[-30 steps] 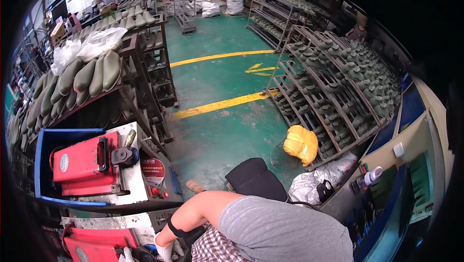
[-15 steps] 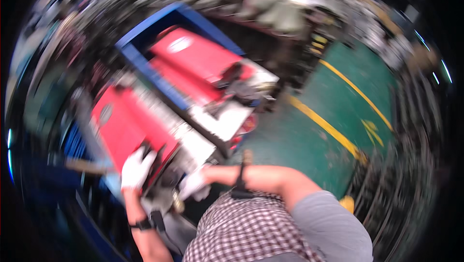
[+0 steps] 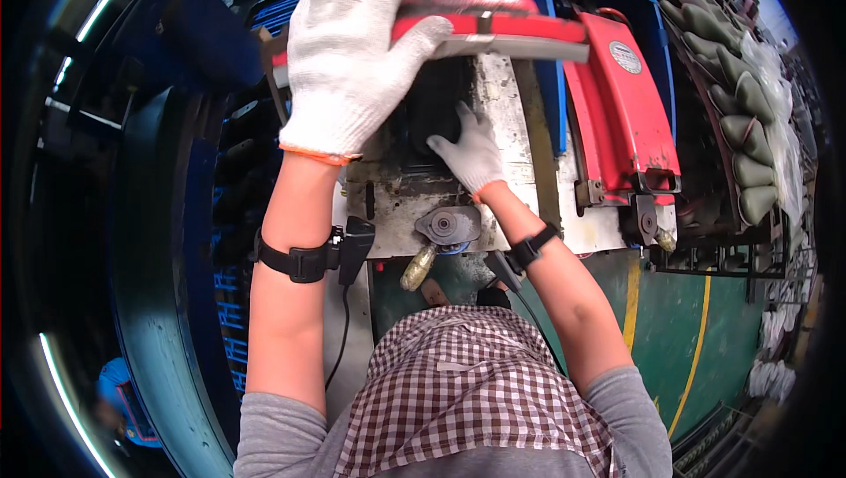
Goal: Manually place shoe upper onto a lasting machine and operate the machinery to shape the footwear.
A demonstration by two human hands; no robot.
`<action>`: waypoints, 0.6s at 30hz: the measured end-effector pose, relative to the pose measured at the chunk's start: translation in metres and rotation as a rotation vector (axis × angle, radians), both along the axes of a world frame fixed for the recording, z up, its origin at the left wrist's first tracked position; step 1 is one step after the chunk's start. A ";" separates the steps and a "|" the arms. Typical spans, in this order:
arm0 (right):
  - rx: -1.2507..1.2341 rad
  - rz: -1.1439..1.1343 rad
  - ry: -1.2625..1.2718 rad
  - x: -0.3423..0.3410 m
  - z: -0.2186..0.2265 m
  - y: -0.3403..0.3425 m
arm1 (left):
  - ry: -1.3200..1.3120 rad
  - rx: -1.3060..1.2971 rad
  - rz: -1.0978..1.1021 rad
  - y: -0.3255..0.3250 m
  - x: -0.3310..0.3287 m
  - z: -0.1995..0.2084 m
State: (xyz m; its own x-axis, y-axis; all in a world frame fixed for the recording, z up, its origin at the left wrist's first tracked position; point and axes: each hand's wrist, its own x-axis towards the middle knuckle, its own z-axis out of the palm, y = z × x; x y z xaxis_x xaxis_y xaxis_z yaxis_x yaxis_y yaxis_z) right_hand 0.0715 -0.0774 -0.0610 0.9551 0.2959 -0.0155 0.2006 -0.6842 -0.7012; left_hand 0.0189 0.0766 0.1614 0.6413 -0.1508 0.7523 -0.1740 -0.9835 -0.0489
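Note:
My left hand (image 3: 348,64), in a white knitted glove, is raised with fingers stretched and thumb apart in front of a tilted-up red cover (image 3: 529,27). Whether its palm presses on the cover cannot be seen. Below the cover lies a dark, flat block (image 3: 427,121) on the worn metal bed (image 3: 520,165) of a machine. My gloved right hand (image 3: 473,150) lies with its fingers spread at the block's right side, holding nothing visible. Nearer to me, at the front edge of the bed, is a grey round latch (image 3: 448,225) with a tape-wrapped handle (image 3: 419,266).
To the right stands a second machine with its red cover (image 3: 612,103) lowered inside a blue frame (image 3: 553,37). Farther right, a rack holds several grey-green rounded forms (image 3: 745,139). The green floor (image 3: 687,302) has yellow lines. A teal surface (image 3: 154,293) runs along the left.
The near machine's red cover has swung up from lying flat. My left hand has risen with it, my right hand has moved from the front edge onto the bed, and my view has turned left.

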 end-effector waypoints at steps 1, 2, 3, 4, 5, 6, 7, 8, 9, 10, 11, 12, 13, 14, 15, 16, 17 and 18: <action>-0.138 -0.031 -0.123 0.001 -0.003 0.017 | -0.077 0.070 -0.008 0.004 -0.002 -0.004; -0.153 0.019 -0.108 0.003 -0.007 0.033 | -0.073 0.052 -0.016 0.007 -0.005 -0.011; -0.246 0.039 -0.170 0.002 -0.012 0.046 | -0.069 0.033 -0.024 0.009 -0.006 -0.019; -0.272 0.016 -0.137 0.004 -0.016 0.054 | -0.107 -0.042 -0.069 0.013 -0.011 -0.029; -0.258 -0.007 -0.134 0.006 -0.021 0.060 | -0.143 -0.117 -0.112 0.017 -0.019 -0.039; -0.254 -0.030 -0.110 0.012 -0.025 0.062 | -0.129 -0.136 -0.102 0.021 -0.034 -0.052; -0.203 -0.036 -0.139 0.019 -0.029 0.058 | -0.118 -0.249 -0.243 0.030 -0.046 -0.065; -0.201 -0.027 -0.198 0.025 -0.031 0.051 | -0.062 -0.401 -0.285 0.029 -0.068 -0.083; -0.202 -0.021 -0.230 0.034 -0.031 0.042 | 0.026 -0.587 -0.282 0.030 -0.090 -0.101; 0.122 0.021 -0.143 0.042 -0.029 0.032 | 0.127 -0.759 -0.220 0.031 -0.111 -0.121; 0.372 -0.006 0.035 0.045 -0.027 0.026 | 0.224 -1.160 -0.232 0.029 -0.124 -0.145; 0.620 0.038 0.177 0.039 -0.024 0.018 | 0.297 -1.362 -0.214 0.029 -0.142 -0.166; 0.810 0.056 0.347 0.026 -0.019 0.006 | 0.380 -1.568 -0.209 0.034 -0.152 -0.184; 0.976 0.058 0.569 0.012 -0.012 0.000 | 0.417 -1.931 -0.240 0.036 -0.160 -0.200; 1.134 0.099 0.790 -0.007 -0.004 -0.001 | 0.442 -2.126 -0.255 0.035 -0.167 -0.214; 1.179 0.129 0.851 -0.030 0.003 0.001 | 0.467 -2.209 -0.221 0.031 -0.172 -0.224; 1.261 0.123 0.933 -0.053 0.010 0.005 | 0.609 -2.324 -0.193 0.032 -0.175 -0.231; 1.226 0.209 0.937 -0.076 0.016 0.010 | 0.479 -2.455 -0.346 0.028 -0.176 -0.236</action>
State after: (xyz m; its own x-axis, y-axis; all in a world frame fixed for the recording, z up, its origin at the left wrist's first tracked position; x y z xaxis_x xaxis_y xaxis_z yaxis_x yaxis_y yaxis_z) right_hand -0.0046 -0.0676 -0.0445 0.6846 0.6953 -0.2188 -0.5973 0.3630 -0.7151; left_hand -0.1573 0.1043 -0.0747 0.8808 0.2352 -0.4110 0.0772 0.7849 0.6148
